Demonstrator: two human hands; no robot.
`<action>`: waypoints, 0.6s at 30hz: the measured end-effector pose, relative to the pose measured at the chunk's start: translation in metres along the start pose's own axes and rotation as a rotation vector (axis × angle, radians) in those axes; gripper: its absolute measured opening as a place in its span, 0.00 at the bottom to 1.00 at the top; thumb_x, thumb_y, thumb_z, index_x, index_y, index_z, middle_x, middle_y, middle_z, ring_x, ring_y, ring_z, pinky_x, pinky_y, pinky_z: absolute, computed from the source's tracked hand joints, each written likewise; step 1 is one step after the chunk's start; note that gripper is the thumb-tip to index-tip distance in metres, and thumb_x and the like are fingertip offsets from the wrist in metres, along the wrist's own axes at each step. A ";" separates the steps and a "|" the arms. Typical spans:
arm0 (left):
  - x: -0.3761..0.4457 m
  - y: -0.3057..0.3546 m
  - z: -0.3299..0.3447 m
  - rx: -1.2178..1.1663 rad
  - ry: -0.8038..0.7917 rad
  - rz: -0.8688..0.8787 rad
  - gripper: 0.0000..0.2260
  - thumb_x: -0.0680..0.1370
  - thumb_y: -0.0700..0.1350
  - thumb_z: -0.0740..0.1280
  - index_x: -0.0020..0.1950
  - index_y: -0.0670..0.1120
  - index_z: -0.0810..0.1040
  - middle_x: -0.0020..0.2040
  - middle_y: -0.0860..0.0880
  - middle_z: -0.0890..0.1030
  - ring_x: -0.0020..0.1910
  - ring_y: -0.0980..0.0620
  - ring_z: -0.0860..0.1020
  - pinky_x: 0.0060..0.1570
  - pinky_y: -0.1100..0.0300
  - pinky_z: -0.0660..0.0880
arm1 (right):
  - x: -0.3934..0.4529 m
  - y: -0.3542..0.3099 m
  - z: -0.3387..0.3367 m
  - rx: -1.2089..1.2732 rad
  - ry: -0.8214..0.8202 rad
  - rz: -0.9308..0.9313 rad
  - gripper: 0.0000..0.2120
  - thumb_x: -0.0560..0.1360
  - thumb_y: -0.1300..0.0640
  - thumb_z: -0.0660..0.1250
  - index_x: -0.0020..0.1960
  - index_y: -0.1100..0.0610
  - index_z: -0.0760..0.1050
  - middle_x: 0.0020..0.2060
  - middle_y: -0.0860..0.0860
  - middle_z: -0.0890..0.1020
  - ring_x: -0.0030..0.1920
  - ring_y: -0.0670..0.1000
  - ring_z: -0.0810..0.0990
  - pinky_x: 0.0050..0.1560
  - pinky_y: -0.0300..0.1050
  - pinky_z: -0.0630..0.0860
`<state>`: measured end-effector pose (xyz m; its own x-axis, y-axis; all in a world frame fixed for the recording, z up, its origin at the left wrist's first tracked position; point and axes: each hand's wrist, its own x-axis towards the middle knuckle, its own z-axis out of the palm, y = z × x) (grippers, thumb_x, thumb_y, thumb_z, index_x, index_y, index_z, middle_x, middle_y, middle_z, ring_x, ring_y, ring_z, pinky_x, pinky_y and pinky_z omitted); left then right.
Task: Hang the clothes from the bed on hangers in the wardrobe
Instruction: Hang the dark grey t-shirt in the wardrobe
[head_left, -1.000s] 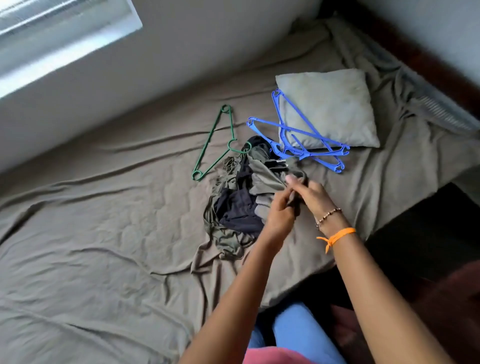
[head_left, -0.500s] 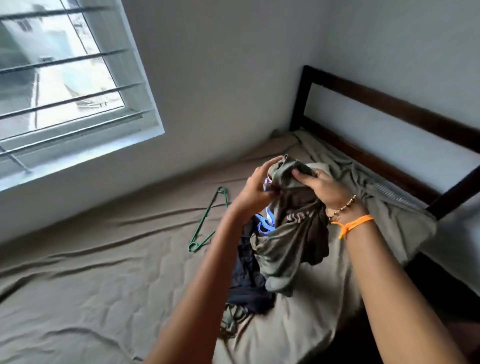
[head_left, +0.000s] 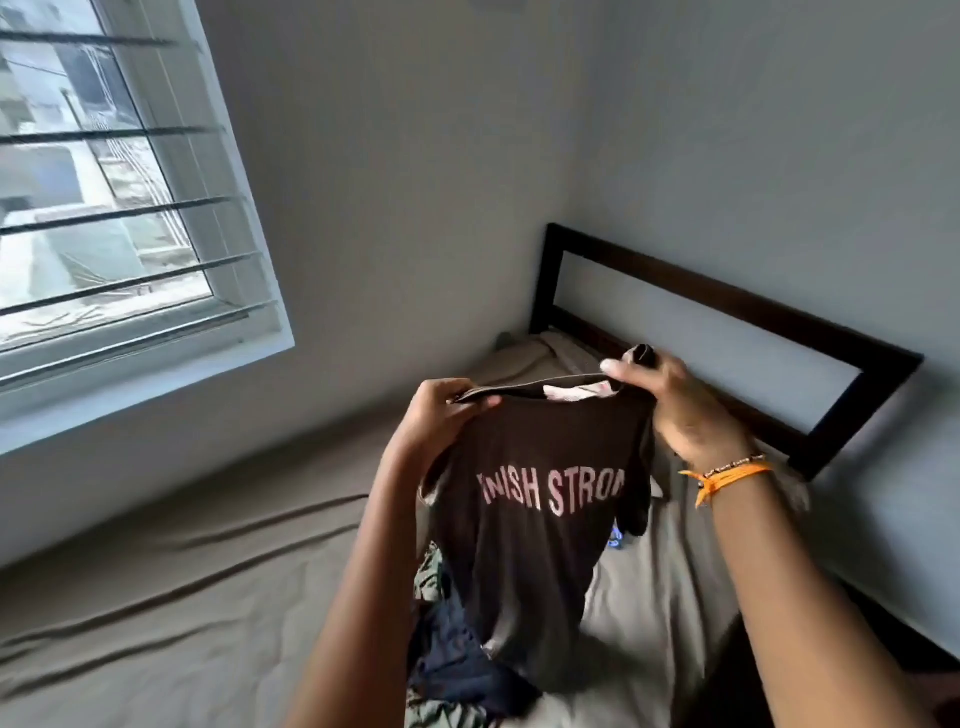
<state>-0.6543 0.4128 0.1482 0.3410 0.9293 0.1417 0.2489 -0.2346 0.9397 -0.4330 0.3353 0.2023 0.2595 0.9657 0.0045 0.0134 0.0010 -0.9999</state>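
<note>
The fingers (head_left: 470, 402) of the left hand (head_left: 441, 423) are curled around the collar edge of a dark T-shirt (head_left: 540, 525), and the same collar is pinched at its other end by the thumb and fingers of the right hand (head_left: 675, 410). The T-shirt is held up above the bed (head_left: 156, 597), hanging down with pale printed letters turned to the camera. Its lower end reaches a pile of other clothes (head_left: 457, 660) that lies on the bed below the T-shirt. Behind the T-shirt a dark headboard (head_left: 727, 301) is seen. An orange wristband (head_left: 727, 475) is worn on the right wrist.
</note>
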 end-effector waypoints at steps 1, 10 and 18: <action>-0.002 -0.001 -0.003 -0.025 -0.049 -0.029 0.14 0.74 0.47 0.71 0.30 0.48 0.73 0.26 0.57 0.70 0.28 0.61 0.66 0.30 0.64 0.62 | -0.001 0.009 0.001 -0.160 0.033 -0.004 0.10 0.65 0.56 0.71 0.37 0.56 0.69 0.32 0.50 0.73 0.36 0.49 0.74 0.41 0.43 0.71; -0.031 -0.011 0.000 -0.108 -0.116 -0.211 0.14 0.69 0.37 0.71 0.26 0.49 0.72 0.21 0.57 0.69 0.22 0.61 0.66 0.25 0.65 0.63 | -0.031 0.047 -0.018 -0.298 -0.352 0.146 0.07 0.71 0.61 0.70 0.45 0.55 0.72 0.38 0.46 0.76 0.40 0.40 0.75 0.42 0.32 0.70; -0.023 -0.101 0.014 0.516 -0.055 -0.341 0.09 0.68 0.33 0.65 0.38 0.47 0.79 0.33 0.50 0.76 0.39 0.49 0.75 0.31 0.67 0.64 | 0.015 0.146 -0.057 -0.621 -0.384 0.336 0.15 0.69 0.73 0.63 0.36 0.54 0.69 0.31 0.49 0.71 0.34 0.45 0.67 0.35 0.38 0.62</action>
<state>-0.6751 0.4110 0.0453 0.2078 0.9635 -0.1686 0.7536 -0.0478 0.6556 -0.3722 0.3351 0.0569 -0.0037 0.9105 -0.4134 0.5577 -0.3412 -0.7566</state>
